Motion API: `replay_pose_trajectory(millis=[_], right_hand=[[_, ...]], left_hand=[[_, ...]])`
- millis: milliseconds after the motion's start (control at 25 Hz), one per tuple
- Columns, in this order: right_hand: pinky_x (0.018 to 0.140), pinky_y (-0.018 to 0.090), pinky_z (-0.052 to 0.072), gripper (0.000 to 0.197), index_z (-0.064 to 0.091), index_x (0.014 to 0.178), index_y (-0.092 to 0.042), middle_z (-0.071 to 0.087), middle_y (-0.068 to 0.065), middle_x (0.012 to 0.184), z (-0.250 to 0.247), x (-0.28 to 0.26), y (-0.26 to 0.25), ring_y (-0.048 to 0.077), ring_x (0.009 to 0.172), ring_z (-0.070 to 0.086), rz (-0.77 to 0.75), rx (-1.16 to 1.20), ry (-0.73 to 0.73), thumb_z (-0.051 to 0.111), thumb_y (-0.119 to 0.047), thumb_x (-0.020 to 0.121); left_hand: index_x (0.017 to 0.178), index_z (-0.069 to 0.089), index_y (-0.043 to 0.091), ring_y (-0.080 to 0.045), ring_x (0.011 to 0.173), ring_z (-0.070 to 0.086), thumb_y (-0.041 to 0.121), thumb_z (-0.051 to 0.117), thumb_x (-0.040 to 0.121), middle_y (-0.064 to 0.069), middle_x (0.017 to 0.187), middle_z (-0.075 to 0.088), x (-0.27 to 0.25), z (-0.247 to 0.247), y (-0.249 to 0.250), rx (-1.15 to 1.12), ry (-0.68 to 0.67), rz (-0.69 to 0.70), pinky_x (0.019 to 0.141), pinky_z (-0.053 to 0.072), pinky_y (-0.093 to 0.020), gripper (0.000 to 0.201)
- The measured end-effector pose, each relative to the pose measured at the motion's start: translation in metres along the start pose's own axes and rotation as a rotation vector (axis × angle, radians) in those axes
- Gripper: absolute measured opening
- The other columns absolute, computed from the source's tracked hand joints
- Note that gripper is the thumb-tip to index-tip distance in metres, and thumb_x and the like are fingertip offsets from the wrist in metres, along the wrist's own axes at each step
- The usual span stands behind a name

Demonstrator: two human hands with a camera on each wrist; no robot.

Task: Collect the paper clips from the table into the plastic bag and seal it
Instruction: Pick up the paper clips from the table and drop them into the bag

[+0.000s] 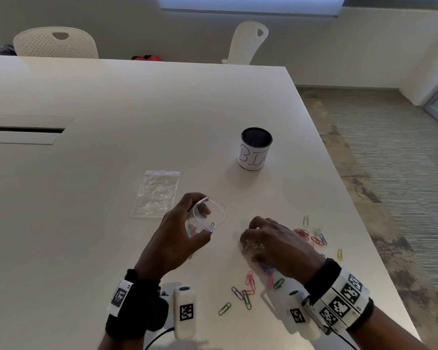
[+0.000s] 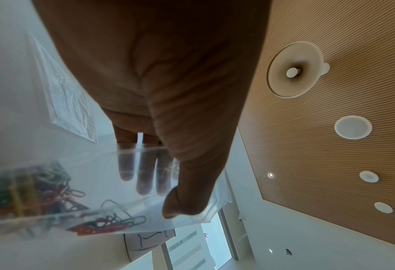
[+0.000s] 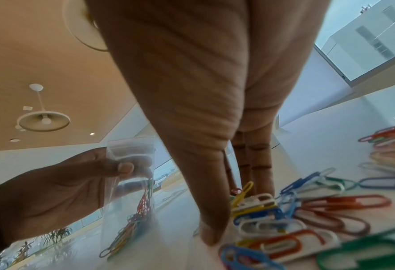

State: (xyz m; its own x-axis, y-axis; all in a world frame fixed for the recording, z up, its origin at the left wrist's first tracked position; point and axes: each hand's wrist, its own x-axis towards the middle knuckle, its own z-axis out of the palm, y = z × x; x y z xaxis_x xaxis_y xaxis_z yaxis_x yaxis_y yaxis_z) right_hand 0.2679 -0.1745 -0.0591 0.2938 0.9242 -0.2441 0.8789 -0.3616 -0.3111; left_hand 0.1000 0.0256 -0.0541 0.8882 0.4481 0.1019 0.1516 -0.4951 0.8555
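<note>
Head view: bag held open, clips being gathered

Plastic bag [image 1: 209,215], mouth open, is gripped by left hand [image 1: 177,236] above the table [image 1: 111,97]. Right hand [image 1: 273,241] curls over paper clips [image 1: 248,289] near the table's right edge; what its fingers hold is hidden.

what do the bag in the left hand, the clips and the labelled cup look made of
Bag: thin clear plastic film, glossy; fingers show through it.
Paper clips: likely wire with a smooth coloured coating, bent in loops.
Cup: dark mesh inside, probably metal, wrapped in white paper with handwriting.
</note>
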Motion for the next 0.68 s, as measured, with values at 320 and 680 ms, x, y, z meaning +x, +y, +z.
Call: replay_pose_trajectory(millis=[320,680], right_hand=[[0.074,0.021,0.055,0.012,0.069,0.105,-0.012,0.061,0.002,0.105,0.001,0.004,-0.007,0.013,0.082,0.065,-0.03,-0.014,0.056,0.058,-0.011,0.103],[0.079,0.027,0.063,0.004,0.079,0.092,-0.013,0.077,-0.001,0.095,-0.011,0.007,0.022,0.008,0.08,0.073,0.093,0.286,0.177,0.077,-0.01,0.089]], left_hand=[[0.125,0.054,0.032,-0.011,0.108,0.066,0.012,0.081,0.083,0.012,0.108,0.068,0.0,0.0,0.0,-0.007,0.001,0.004,0.081,0.05,-0.008,0.054],[0.125,0.053,0.034,-0.014,0.103,0.068,0.014,0.081,0.084,0.013,0.109,0.067,-0.003,-0.001,0.001,-0.008,0.006,-0.017,0.079,0.058,-0.019,0.053]])
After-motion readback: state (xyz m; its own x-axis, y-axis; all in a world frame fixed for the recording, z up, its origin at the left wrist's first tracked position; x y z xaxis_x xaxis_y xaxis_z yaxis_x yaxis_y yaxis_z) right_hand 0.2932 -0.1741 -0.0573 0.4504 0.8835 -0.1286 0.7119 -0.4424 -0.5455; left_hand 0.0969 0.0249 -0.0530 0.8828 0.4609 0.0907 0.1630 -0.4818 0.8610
